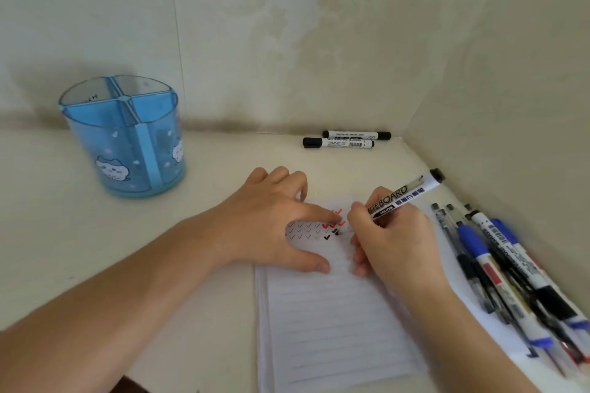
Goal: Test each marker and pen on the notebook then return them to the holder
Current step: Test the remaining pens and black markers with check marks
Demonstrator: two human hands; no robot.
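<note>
Right hand [392,242]: curled around the whiteboard marker [405,196], tip down on the notebook [335,329].
Marker axis: ran from 8 to 2 o'clock.
Left hand [265,220]: lay flat, pressing the notebook.
Holder [127,150]: stood at 10 o'clock, well apart, nearer the left side.

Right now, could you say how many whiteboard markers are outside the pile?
3: the rear marker and front marker lie by the back wall; the right hand holds a third marker over the notebook.

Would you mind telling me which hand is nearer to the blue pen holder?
Left. The left hand presses the notebook right of the holder; the right hand, gripping a marker, lies farther right.
</note>
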